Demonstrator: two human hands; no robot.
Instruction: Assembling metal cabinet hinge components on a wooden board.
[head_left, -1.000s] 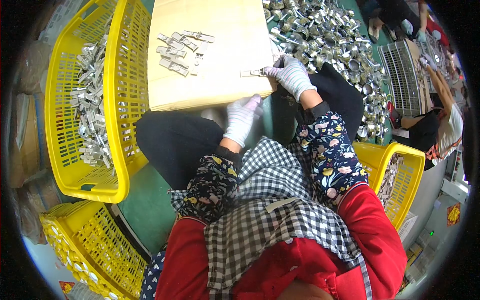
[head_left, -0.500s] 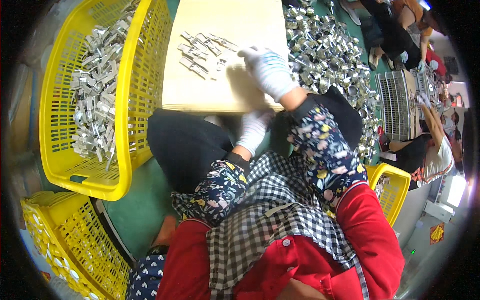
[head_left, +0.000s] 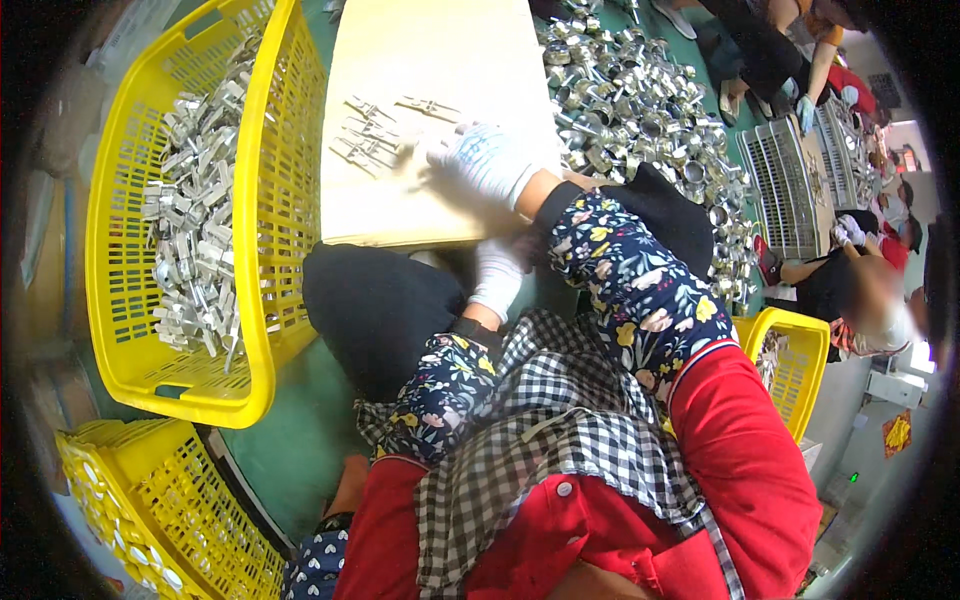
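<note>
Metal clips: small loose group on pale tabletop, one slightly apart.
Right hand: gloved, over tabletop beside clips; blurred, grip cannot be told.
Left hand: gloved, at near edge; fingertips obscured, grip cannot be told.
Yellow basket, left: many similar metal pieces.
Ring-shaped metal parts, right: large pile.
Progress, judged: underway; group unfinished; which stock is done, unclear.

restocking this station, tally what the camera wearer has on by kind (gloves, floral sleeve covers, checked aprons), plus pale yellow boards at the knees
White gloves: 2
Floral sleeve covers: 2
Checked apron: 1
Pale yellow board: 1
Total: 6
</note>
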